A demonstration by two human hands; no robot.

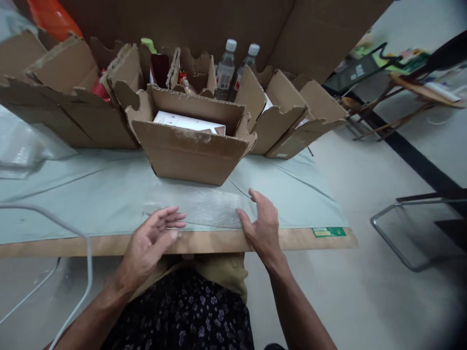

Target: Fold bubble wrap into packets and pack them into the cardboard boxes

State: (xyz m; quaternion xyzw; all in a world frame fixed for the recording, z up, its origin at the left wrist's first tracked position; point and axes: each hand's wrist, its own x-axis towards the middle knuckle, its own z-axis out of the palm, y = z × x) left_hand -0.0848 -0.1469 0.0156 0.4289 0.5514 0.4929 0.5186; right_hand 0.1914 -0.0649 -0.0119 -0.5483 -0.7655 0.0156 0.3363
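Observation:
A clear sheet of bubble wrap (199, 208) lies flat on the pale green table cover (91, 194), close to the wooden front edge. My left hand (153, 239) hovers at the sheet's near left corner, palm up, fingers spread and empty. My right hand (260, 224) rests on the sheet's right end with fingers stretched out flat. Just behind the sheet stands an open cardboard box (191, 146) with white paper (182, 121) inside.
Several more open cardboard boxes (73, 102) line the back of the table; two plastic bottles (233, 68) stand behind them. Clear plastic (20, 146) lies at the left. A white cable (73, 233) hangs at the front left. Chairs (412, 233) stand on the right.

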